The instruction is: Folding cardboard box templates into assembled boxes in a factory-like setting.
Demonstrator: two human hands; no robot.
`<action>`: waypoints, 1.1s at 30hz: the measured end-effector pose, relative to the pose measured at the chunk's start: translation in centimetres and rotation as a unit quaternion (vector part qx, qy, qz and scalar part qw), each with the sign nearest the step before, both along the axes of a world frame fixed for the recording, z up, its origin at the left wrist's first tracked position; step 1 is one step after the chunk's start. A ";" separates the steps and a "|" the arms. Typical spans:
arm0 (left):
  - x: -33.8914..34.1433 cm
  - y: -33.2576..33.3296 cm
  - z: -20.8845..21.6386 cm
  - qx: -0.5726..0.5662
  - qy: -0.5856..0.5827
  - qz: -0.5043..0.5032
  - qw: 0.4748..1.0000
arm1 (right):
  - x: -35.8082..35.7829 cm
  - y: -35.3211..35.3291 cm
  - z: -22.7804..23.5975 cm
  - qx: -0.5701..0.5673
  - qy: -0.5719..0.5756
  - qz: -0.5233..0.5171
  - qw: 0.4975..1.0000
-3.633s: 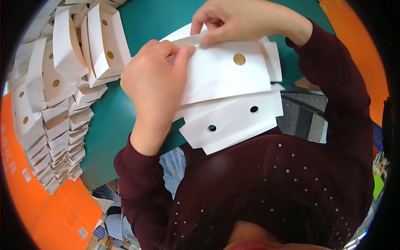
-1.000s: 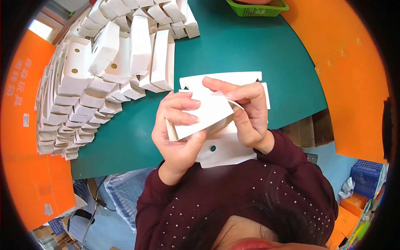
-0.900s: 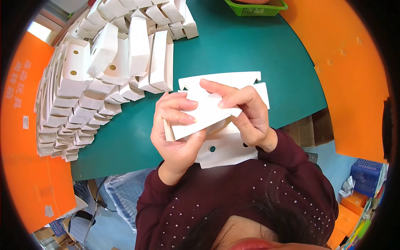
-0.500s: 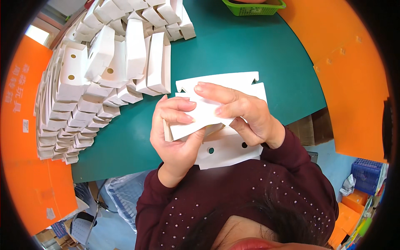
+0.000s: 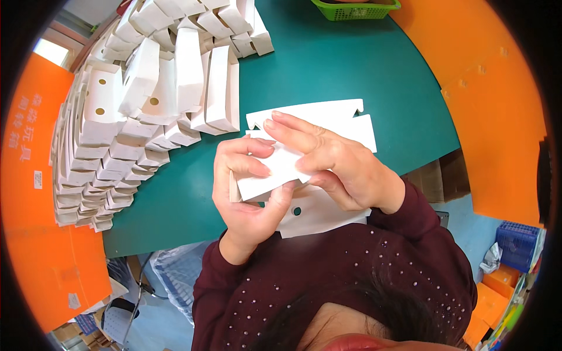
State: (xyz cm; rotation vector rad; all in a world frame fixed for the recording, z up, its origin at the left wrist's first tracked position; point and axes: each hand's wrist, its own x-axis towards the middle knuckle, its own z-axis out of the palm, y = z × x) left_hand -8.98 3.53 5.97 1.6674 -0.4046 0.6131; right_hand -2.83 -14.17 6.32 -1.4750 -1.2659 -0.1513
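In front of my chest, both hands work on a small white cardboard box. My left hand is closed round its left end, fingers on top and thumb along the near edge. At the other end, my right hand has its fingers laid over the top and its thumb tucked in below, gripping the cardboard. My right fingers hide much of that end's flaps. Under the hands lies flat white cardboard with notched edges; its near part, close to my sweater, has a round hole.
Many open white boxes are piled in layers on the left of the green table. A green basket stands at the far edge. Orange panels flank the right side, and another orange panel the left.
My right hand has shifted slightly left, its fingers drawing closer together over the right end of the box. My left hand keeps nearly the same grip.
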 end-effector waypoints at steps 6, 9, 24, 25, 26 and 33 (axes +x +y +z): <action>0.1 0.6 -0.5 0.055 -0.012 0.011 0.998 | 0.1 0.0 0.7 -0.014 0.052 -0.025 0.998; 0.2 0.2 -0.3 -0.067 0.027 -0.028 0.997 | 0.3 -0.2 0.9 -0.005 0.120 0.006 0.993; 0.3 1.0 -2.8 -0.040 -0.181 0.076 0.980 | -0.2 2.8 -0.2 0.007 -0.049 -0.160 0.986; 0.5 1.2 -2.9 -0.040 -0.181 0.075 0.980 | -0.5 3.0 -0.2 -0.001 -0.048 -0.185 0.982; 0.6 1.7 -2.9 -0.033 -0.182 0.054 0.981 | -0.6 3.1 -0.2 -0.009 -0.046 -0.209 0.977; 0.5 3.0 -3.0 -0.031 -0.174 0.001 0.984 | -1.0 3.0 -0.1 -0.008 -0.051 -0.201 0.978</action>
